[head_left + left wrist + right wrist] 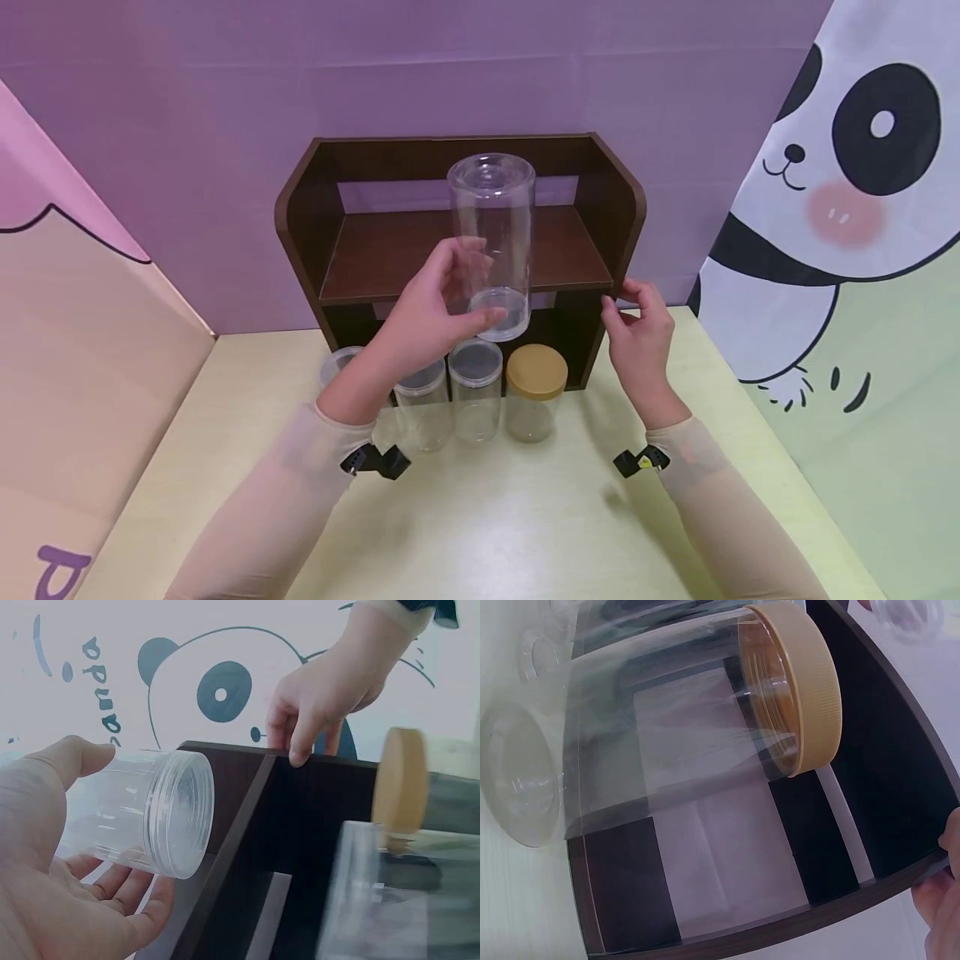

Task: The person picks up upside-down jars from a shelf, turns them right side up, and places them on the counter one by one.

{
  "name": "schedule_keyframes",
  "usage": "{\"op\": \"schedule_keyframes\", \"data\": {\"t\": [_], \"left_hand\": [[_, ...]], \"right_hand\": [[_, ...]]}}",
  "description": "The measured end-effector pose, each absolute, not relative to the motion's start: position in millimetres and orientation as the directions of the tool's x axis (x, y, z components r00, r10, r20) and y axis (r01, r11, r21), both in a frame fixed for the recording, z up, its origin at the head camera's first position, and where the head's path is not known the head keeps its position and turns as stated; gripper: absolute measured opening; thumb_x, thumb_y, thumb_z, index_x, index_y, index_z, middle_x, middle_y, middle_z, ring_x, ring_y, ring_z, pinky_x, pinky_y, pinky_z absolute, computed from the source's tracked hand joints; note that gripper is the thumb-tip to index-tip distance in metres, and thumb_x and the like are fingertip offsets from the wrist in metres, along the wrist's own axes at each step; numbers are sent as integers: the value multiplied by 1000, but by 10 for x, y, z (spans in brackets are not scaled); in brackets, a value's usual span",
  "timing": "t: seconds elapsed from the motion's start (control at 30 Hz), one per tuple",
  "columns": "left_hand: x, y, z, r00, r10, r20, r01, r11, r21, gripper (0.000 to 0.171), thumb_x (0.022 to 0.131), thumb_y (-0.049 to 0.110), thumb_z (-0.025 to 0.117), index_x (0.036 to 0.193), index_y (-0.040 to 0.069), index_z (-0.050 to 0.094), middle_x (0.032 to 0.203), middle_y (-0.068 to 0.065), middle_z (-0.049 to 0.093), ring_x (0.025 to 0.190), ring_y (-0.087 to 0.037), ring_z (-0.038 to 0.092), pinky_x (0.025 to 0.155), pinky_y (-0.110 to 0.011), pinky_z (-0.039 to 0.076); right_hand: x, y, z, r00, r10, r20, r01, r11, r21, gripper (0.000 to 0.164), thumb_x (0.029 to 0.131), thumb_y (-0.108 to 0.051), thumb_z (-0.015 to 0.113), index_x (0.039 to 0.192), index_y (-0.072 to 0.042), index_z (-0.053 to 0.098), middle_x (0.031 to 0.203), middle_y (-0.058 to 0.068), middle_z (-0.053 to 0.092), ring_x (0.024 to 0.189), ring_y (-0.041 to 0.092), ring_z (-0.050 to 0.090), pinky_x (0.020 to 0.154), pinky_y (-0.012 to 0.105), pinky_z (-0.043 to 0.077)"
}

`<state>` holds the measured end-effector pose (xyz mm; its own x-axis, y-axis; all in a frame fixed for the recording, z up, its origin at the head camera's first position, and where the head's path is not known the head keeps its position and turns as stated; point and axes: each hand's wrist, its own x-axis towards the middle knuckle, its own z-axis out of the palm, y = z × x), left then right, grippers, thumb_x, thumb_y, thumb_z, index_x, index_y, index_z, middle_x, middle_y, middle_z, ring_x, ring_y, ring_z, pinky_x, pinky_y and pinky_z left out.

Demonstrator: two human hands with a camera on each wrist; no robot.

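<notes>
My left hand (420, 321) holds a tall clear plastic jar (493, 225) near its lower end, in front of the dark wooden shelf (457, 250). In the left wrist view the ringed end of this jar (184, 817) points away from the palm; the thumb lies on one side, the fingers on the other. At the shelf's right side, my right hand (641, 337) pinches the edge of the side panel. Its fingers (951, 840) show only partly at the right wrist view's edge.
Several clear jars stand in a row before the lower shelf, among them a tan-lidded jar (536, 375) at the right and a grey-lidded jar (476, 371) beside it. My left arm partly hides the leftmost jar (341, 360). The pale table (480, 533) stretches out in front.
</notes>
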<state>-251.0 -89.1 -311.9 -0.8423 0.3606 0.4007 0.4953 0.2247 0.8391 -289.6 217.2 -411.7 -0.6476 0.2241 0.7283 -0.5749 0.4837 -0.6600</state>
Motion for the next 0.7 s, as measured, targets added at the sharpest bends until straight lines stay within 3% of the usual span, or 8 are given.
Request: {"op": "schedule_keyframes", "data": {"t": [0.23, 0.7], "left_hand": [[-2246, -1067, -3364, -833, 381, 401, 510, 247, 824, 61, 93, 10, 90, 141, 12, 53, 156, 3, 56, 141, -16, 56, 117, -47, 52], [-1892, -1297, -3571, -841, 402, 363, 492, 286, 822, 78, 87, 5, 94, 152, 14, 52, 151, -8, 62, 140, -25, 59, 115, -53, 54]], "right_hand": [[-2884, 2176, -4123, -653, 224, 724, -569, 485, -664, 23, 104, 1, 75, 126, 4, 73, 118, 17, 73, 106, 23, 71, 84, 9, 57], [-2858, 2212, -4114, -644, 241, 726, -569, 482, -666, 22, 102, 2, 76, 123, 4, 74, 116, 18, 74, 104, 21, 70, 82, 9, 57]]}}
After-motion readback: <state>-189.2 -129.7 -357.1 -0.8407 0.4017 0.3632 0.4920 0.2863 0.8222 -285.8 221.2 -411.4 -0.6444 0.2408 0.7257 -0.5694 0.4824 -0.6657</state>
